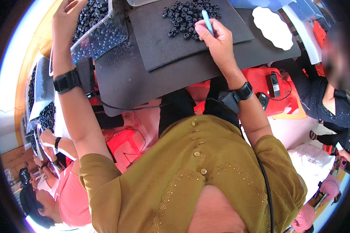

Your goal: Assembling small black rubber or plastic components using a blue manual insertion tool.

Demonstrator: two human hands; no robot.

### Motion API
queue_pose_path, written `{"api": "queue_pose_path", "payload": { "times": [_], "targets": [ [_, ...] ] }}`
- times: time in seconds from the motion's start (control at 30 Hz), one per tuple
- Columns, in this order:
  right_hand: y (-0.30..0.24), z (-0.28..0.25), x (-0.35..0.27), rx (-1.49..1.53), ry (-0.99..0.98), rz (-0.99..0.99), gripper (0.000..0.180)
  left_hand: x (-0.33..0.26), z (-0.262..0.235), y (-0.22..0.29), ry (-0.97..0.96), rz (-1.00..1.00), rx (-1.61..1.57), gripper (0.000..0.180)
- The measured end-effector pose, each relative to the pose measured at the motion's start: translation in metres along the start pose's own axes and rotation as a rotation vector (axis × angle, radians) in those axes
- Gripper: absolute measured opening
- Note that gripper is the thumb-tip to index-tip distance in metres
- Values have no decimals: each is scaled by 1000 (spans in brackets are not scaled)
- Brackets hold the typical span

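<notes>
My left hand [67,12] reaches over the rim of a clear plastic box [112,24] at the upper left, its fingers apart and partly cut off by the picture's top edge. Many small round black pieces [92,17] fill that box. I see nothing held in this hand. Further right, my right hand [218,39] is closed round a slim light blue pen-like tool [207,22], tip pointing up and away. Just beyond it, a loose heap of black pieces [182,19], several with a hollow in the top, lies on a dark flat board [155,50].
The board rests on a dark table [120,85]. A white wavy-edged sheet [273,29] lies right of it. Cables run from both wrist straps. Red stools [274,93] stand below. A person in pink [72,194] works at the left; another person [319,93] sits at the right.
</notes>
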State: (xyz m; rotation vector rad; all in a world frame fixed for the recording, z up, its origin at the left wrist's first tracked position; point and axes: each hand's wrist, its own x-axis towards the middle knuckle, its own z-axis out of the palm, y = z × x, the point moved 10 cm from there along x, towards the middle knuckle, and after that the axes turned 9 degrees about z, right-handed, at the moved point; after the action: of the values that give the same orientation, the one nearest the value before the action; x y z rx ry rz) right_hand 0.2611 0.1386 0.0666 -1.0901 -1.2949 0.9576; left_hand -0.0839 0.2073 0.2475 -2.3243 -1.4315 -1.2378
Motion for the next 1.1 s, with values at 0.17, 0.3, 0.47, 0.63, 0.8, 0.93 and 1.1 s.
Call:
{"api": "queue_pose_path", "payload": {
  "times": [0.17,0.3,0.47,0.63,0.8,0.93,1.1],
  "targets": [
    [8,-3,-2,-41,22,-86,17,-53,82,113,-142,188,-147,19],
    [3,4,-4,-32,-10,-92,17,-100,154,122,-326,52,-390,17],
    [-5,8,-7,-138,-27,-80,17,-113,179,125,-339,113,-204,22],
    [-10,8,-9,-188,-35,-119,17,-110,188,109,-441,1,-304,20],
    [-9,9,-10,-145,-26,-123,21,-125,190,92,-311,-494,-1394,20],
    [-23,19,-14,-146,-53,-229,26,-136,189,98,-248,-576,-1707,20],
    [-29,30,-14,-294,-102,-331,26,-151,198,90,-188,-671,-1903,25]
  ]
}}
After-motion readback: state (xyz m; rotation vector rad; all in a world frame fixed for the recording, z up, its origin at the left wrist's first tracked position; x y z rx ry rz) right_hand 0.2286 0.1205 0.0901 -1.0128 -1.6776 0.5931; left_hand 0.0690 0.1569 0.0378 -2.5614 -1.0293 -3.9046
